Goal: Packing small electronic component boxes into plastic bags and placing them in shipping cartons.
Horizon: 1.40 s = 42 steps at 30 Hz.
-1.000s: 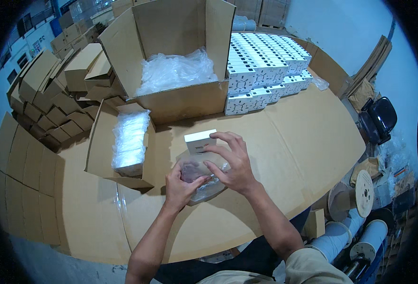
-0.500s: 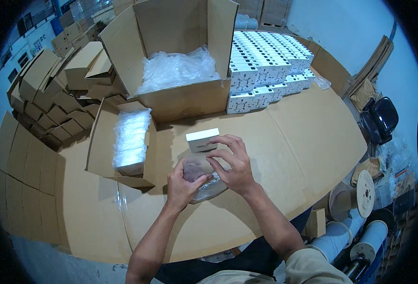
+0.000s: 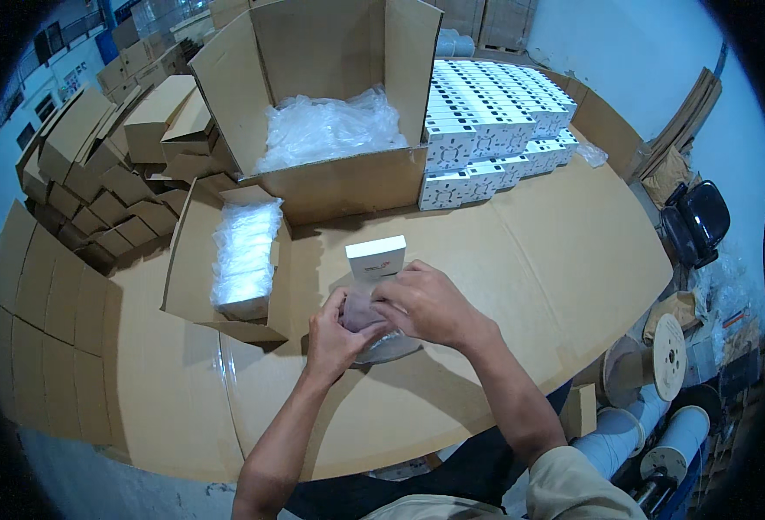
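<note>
My left hand (image 3: 335, 340) is closed on the near-left side of a clear plastic bag (image 3: 365, 310), whose lower end spreads over the cardboard tabletop. My right hand (image 3: 430, 303) has its fingers curled together at the bag's right side, pinching its film. Just beyond both hands stands a small white box (image 3: 376, 257), its front face toward me. I cannot tell whether the bag touches the box, nor whether anything is inside the bag.
An open carton (image 3: 280, 282) of plastic-wrapped boxes stands to the left. Behind it, a large open carton (image 3: 348, 178) holds clear plastic bags (image 3: 330, 130). White printed boxes (image 3: 486, 130) are stacked at the back right. Brown cartons (image 3: 49, 338) line the left edge; cable spools (image 3: 668, 355) stand lower right.
My right hand's fingers have gone from a spread pinch above the bag to curled against it, moving slightly lower. The left hand keeps its hold on the bag.
</note>
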Each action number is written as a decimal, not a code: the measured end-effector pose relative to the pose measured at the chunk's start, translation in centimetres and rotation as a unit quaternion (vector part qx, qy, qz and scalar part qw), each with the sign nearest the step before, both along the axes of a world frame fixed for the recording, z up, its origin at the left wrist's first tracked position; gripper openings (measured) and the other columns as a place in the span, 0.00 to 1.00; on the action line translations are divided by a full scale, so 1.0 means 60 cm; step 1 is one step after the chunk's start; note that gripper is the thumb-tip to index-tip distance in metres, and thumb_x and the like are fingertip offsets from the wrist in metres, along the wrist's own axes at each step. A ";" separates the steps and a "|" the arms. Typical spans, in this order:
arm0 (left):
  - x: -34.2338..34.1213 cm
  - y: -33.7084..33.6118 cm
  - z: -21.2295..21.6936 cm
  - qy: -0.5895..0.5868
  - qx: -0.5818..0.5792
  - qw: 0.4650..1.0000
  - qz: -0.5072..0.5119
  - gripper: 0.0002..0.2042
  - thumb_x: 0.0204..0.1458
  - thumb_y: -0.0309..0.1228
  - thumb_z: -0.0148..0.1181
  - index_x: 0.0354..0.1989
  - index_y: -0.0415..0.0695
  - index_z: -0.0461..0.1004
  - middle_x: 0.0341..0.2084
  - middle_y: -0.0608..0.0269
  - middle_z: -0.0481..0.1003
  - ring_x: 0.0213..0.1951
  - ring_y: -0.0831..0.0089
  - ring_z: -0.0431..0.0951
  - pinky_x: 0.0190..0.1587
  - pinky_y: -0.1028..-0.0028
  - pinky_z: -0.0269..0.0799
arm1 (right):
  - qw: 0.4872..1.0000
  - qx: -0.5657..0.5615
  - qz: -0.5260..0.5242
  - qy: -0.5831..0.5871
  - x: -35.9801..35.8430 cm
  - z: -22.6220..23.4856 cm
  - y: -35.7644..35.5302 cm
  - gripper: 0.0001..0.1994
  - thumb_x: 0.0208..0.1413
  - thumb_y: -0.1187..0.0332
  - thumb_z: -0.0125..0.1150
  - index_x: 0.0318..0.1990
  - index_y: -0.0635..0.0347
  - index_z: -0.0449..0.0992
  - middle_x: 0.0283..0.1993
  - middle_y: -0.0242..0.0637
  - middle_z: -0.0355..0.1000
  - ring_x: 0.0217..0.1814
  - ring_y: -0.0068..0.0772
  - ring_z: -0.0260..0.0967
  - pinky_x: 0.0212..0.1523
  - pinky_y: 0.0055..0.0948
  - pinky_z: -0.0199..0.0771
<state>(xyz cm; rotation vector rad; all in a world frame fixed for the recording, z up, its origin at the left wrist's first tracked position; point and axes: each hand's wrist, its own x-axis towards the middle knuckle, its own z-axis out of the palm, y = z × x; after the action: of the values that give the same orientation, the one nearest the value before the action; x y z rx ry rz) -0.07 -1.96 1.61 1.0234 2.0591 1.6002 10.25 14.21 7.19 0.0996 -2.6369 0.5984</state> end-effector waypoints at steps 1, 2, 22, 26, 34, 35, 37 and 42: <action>0.002 0.001 0.004 -0.015 -0.003 1.000 -0.019 0.26 0.41 0.29 0.78 0.49 0.39 0.73 0.39 0.54 0.82 0.43 0.68 0.82 0.46 0.66 0.78 | 0.999 -0.002 0.003 -0.045 -0.003 0.001 0.006 0.08 0.56 0.65 0.66 0.39 0.56 0.78 0.31 0.42 0.77 0.37 0.47 0.75 0.44 0.42 0.74; 0.003 0.000 0.007 -0.028 -0.007 0.999 -0.035 0.28 0.40 0.30 0.79 0.50 0.39 0.73 0.40 0.55 0.81 0.44 0.68 0.82 0.47 0.66 0.78 | 0.999 -0.002 0.005 -0.045 -0.006 0.007 0.007 0.08 0.56 0.65 0.66 0.39 0.56 0.78 0.31 0.42 0.77 0.37 0.47 0.75 0.44 0.42 0.74; -0.009 0.002 -0.012 -0.105 -0.019 0.993 -0.056 0.30 0.37 0.29 0.81 0.50 0.36 0.75 0.41 0.56 0.82 0.43 0.70 0.82 0.49 0.67 0.78 | 0.842 -0.496 -0.051 0.204 -0.029 -0.066 0.074 0.11 0.69 0.67 0.52 0.44 0.66 0.77 0.36 0.33 0.77 0.39 0.20 0.72 0.42 0.23 0.71; -0.013 -0.002 -0.011 -0.069 -0.024 0.997 -0.030 0.28 0.37 0.29 0.80 0.49 0.37 0.75 0.41 0.56 0.82 0.43 0.71 0.82 0.49 0.68 0.77 | 0.858 -0.479 -0.087 0.166 -0.034 -0.096 0.091 0.10 0.67 0.72 0.53 0.50 0.64 0.77 0.48 0.34 0.77 0.47 0.20 0.71 0.47 0.24 0.71; -0.019 -0.003 -0.007 -0.116 -0.014 0.993 -0.036 0.28 0.37 0.30 0.81 0.49 0.36 0.75 0.41 0.57 0.82 0.43 0.71 0.81 0.50 0.69 0.76 | 0.876 -0.476 -0.008 0.078 -0.033 -0.094 0.089 0.14 0.60 0.80 0.57 0.52 0.60 0.78 0.50 0.33 0.76 0.49 0.24 0.72 0.52 0.26 0.75; -0.020 -0.003 -0.008 -0.113 -0.025 0.993 -0.036 0.28 0.37 0.30 0.81 0.48 0.36 0.75 0.41 0.57 0.82 0.43 0.71 0.81 0.50 0.69 0.76 | 0.879 -0.473 -0.021 0.064 -0.032 -0.093 0.086 0.14 0.59 0.80 0.59 0.52 0.60 0.79 0.50 0.33 0.76 0.50 0.23 0.73 0.52 0.26 0.75; -0.020 -0.004 -0.013 -0.113 -0.026 0.993 -0.034 0.29 0.37 0.30 0.81 0.49 0.36 0.75 0.41 0.57 0.82 0.43 0.71 0.81 0.50 0.69 0.76 | 0.881 -0.469 -0.033 0.050 -0.035 -0.096 0.084 0.14 0.59 0.80 0.60 0.52 0.61 0.79 0.49 0.32 0.77 0.50 0.23 0.73 0.52 0.26 0.75; -0.021 -0.003 -0.014 -0.104 -0.031 0.993 -0.037 0.29 0.36 0.30 0.81 0.49 0.37 0.75 0.41 0.57 0.82 0.43 0.70 0.82 0.50 0.68 0.76 | 0.866 -0.494 -0.041 0.074 -0.044 -0.115 0.087 0.12 0.59 0.78 0.62 0.51 0.61 0.79 0.46 0.33 0.76 0.48 0.23 0.73 0.47 0.23 0.76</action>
<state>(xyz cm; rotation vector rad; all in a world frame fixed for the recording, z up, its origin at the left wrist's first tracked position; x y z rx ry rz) -1.34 -2.11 0.78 0.8618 1.8994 1.5254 7.61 19.45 0.28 -0.2631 -1.8801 1.7264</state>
